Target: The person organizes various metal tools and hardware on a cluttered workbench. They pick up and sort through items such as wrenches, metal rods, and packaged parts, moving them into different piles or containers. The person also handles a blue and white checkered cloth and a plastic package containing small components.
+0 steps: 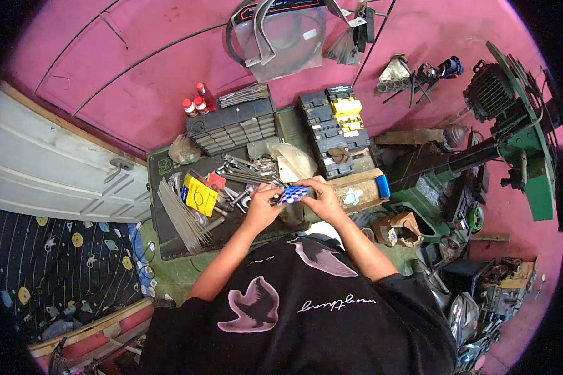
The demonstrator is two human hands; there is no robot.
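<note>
Over the front of a cluttered workbench, both my hands hold a small blue-and-white checkered packet (pixel 293 194). My left hand (pixel 264 205) is closed on its left side, fingers bent. From the right, my right hand (pixel 324 199) pinches the other side between thumb and fingers. What the packet contains cannot be seen. Just beyond my hands lie several metal wrenches (pixel 247 170) in a loose pile. To the left of them is a yellow packet (pixel 199 195) beside a fan of thin grey rods (pixel 180 215). A pale plastic bag (pixel 294 159) rests behind the checkered packet.
A grey drawer cabinet (pixel 234 127) with red-capped bottles (pixel 199 104) on top stands at the back. Beside it are black-and-yellow cases (pixel 331 128). A wooden tray (pixel 360 190) lies to the right, near a green machine (pixel 428 181). A white door (pixel 62 156) is at left.
</note>
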